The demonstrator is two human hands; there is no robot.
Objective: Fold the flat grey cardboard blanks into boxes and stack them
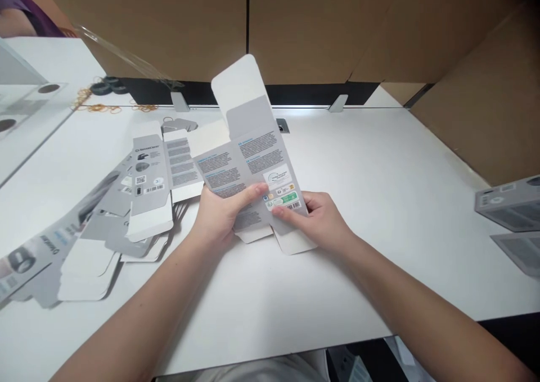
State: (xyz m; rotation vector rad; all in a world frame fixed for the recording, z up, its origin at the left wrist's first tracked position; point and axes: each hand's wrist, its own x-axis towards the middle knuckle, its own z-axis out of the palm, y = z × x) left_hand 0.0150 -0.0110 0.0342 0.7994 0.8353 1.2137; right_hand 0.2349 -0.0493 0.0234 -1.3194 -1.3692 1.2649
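Between my two hands is a grey and white printed carton [259,157], held above the white table with its long white flap pointing up and away. Its visible panels carry small text, stickers and a barcode, and short white flaps hang at the near end. My left hand [219,210] grips the left edge, thumb laid across the print. My right hand [320,219] pinches the lower right edge, thumb on top near the barcode; its other fingers are partly hidden behind the carton. Left of my left hand lies a loose pile of flattened cartons [149,174].
Tall brown cardboard panels [304,27] stand along the back and right. Two grey boxes [510,202] rest at the right edge. Rubber bands [97,109] and black rolls [112,85] lie at the back left. Part of another person [17,19] shows at the upper left.
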